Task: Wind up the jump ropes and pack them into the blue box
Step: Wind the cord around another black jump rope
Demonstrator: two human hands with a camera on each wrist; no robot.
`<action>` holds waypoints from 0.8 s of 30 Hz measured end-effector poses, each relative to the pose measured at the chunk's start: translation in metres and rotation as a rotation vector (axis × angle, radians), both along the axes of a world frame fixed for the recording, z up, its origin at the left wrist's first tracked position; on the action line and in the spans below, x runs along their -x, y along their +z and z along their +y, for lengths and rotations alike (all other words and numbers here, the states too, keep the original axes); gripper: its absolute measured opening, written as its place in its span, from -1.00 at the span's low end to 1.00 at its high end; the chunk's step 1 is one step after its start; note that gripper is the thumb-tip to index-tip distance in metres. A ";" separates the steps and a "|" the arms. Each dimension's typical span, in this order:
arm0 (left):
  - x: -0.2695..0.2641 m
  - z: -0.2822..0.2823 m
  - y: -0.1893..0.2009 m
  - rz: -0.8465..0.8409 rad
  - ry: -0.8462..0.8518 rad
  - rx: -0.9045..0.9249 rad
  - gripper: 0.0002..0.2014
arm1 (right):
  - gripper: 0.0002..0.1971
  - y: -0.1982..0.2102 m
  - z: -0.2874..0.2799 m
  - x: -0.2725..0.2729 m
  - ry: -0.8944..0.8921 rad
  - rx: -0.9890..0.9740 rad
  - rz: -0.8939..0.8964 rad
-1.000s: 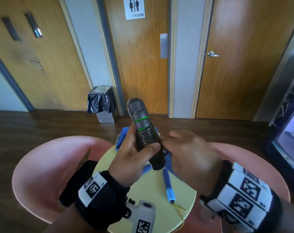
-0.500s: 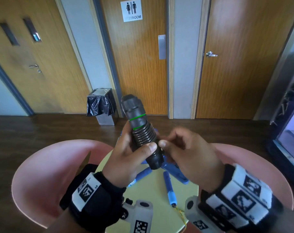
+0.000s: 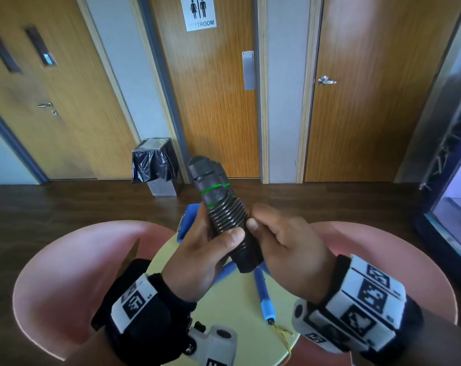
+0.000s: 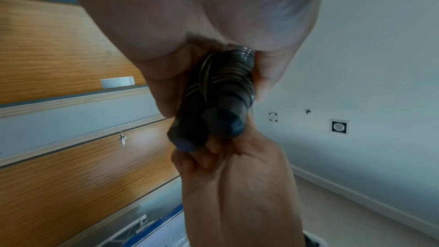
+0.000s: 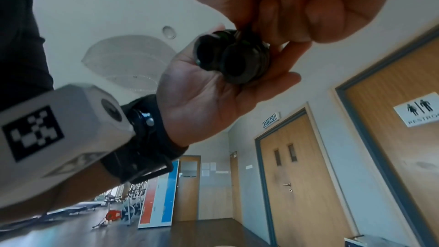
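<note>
A black jump rope (image 3: 224, 212) with green rings has its cord coiled round its two handles, and I hold it tilted above the table. My left hand (image 3: 219, 233) grips the bundle from the left, thumb across the coils. My right hand (image 3: 253, 217) pinches the cord against the bundle's right side with fingers curled. The left wrist view shows the black jump rope (image 4: 221, 100) end-on with my right hand (image 4: 237, 176) below it. A blue jump rope (image 3: 263, 294) lies on the table. The blue box (image 3: 187, 217) is mostly hidden behind my left hand.
The round pale yellow table (image 3: 232, 320) is small, with pink chairs to its left (image 3: 65, 273) and right (image 3: 409, 260). A thin yellow cord (image 3: 282, 334) trails off the table's near edge. A bin (image 3: 155, 165) stands by the restroom door.
The black bundle has tipped with its top further left. My right hand has come in against the coils, and its thumb now presses on them.
</note>
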State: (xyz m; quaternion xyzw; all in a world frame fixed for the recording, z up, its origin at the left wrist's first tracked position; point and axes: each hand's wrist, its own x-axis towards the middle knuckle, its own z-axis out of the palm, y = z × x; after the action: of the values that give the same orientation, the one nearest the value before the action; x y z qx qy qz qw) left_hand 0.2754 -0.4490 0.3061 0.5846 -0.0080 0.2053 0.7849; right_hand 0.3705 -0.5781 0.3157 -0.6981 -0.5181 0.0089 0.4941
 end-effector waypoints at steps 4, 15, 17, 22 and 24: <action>-0.005 0.005 0.000 0.040 0.040 -0.020 -0.48 | -0.80 -0.002 0.007 -0.001 -0.049 0.010 0.001; -0.018 0.018 -0.013 -0.038 0.055 0.286 -0.40 | -0.75 -0.017 0.018 -0.006 0.062 0.037 0.910; -0.020 0.018 -0.013 -0.058 0.029 0.342 -0.38 | -0.68 -0.018 0.019 -0.005 0.089 0.087 0.937; -0.025 0.014 -0.008 0.014 0.071 0.185 -0.32 | -0.39 -0.015 0.021 0.004 0.295 -0.024 1.245; -0.027 0.013 -0.010 0.027 0.109 0.111 -0.34 | -0.45 -0.013 0.020 0.004 0.347 -0.141 1.309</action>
State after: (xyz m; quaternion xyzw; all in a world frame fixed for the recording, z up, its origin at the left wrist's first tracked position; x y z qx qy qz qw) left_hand 0.3028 -0.4365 0.2961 0.5426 0.0455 0.2398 0.8038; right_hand 0.3669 -0.5578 0.3026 -0.4218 -0.2162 0.4750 0.7414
